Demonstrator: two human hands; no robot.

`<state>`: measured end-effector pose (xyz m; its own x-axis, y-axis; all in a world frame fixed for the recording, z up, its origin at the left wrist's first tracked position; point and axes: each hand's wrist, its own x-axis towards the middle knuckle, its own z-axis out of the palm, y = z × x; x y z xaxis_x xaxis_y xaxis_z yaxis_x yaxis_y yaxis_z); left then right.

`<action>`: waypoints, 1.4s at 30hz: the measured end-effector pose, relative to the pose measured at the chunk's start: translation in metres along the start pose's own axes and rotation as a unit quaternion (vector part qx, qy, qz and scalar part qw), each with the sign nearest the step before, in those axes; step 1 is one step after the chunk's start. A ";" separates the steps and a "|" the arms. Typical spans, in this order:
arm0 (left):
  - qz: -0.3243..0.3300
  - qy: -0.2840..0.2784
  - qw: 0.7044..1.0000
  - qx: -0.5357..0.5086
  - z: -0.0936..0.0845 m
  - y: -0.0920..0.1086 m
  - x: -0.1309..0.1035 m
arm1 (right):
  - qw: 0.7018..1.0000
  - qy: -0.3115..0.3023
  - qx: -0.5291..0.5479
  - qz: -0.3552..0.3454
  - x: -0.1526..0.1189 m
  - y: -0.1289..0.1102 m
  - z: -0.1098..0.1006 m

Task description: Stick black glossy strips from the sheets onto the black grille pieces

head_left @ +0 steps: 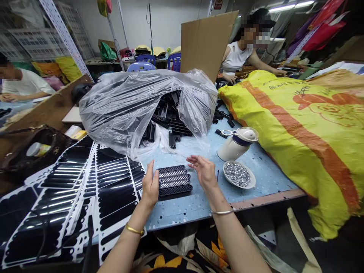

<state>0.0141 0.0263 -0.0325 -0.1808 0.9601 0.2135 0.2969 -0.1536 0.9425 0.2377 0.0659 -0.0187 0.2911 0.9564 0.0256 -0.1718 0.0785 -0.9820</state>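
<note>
- Left hand [150, 184]: open, fingers extended, thumb raised, at the left end of the black perforated strips; whether it presses on them cannot be told. Gold-coloured bangle on the wrist.
- Right hand [203, 170]: open and empty, palm turned inward, fingers pointing left, just beyond the right end of the strips. Silver-coloured bangle on the wrist. The two hands stand apart, the strips between them.
- Black perforated strips [174, 180]: several, rounded ends, lying side by side in a block near the front edge of the counter.
- Counter [170, 214]: light blue, speckled surface.
- Clear plastic bag [122, 102]: large, bulging, behind the strips; opening toward the front.
- Black plastic parts [178, 125]: heaped in the bag's opening, a few at its mouth.
- White-backed sheets [113, 185]: overlapping, left of the left hand, bearing rows of glossy black strips with rounded ends.
- Dish [252, 182]: pale, round, right of the right hand, filled with small shiny metal pieces [236, 174].
- Lidded mug [234, 148]: white with a dark blue band, tilted in view, just behind the dish.
- Yellow sack [290, 117]: full, orange-striped, at the right.
- Cardboard sheet [206, 43]: upright, behind the bag.
- Persons: one behind the sack [237, 57], one far left [27, 83], both in white tops.
</note>
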 end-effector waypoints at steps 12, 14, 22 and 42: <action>-0.004 0.013 1.000 -0.017 0.018 -0.011 0.004 | 0.995 0.008 0.088 0.035 -0.015 0.021 0.032; 0.000 0.009 1.000 -0.016 0.018 -0.009 0.004 | 0.995 0.013 0.087 0.035 -0.016 0.021 0.032; 0.010 -0.002 1.000 -0.028 0.016 -0.006 0.004 | 0.998 0.012 0.049 0.022 -0.014 0.020 0.030; 0.123 -0.022 0.983 0.135 -0.048 0.022 -0.010 | 0.807 0.015 -0.586 -0.076 -0.012 -0.100 -0.163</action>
<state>-0.0222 0.0016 -0.0014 -0.0328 0.9115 0.4100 0.5656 -0.3213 0.7595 0.4046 0.0011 0.0489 0.2498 0.9524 0.1748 0.8703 -0.1417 -0.4718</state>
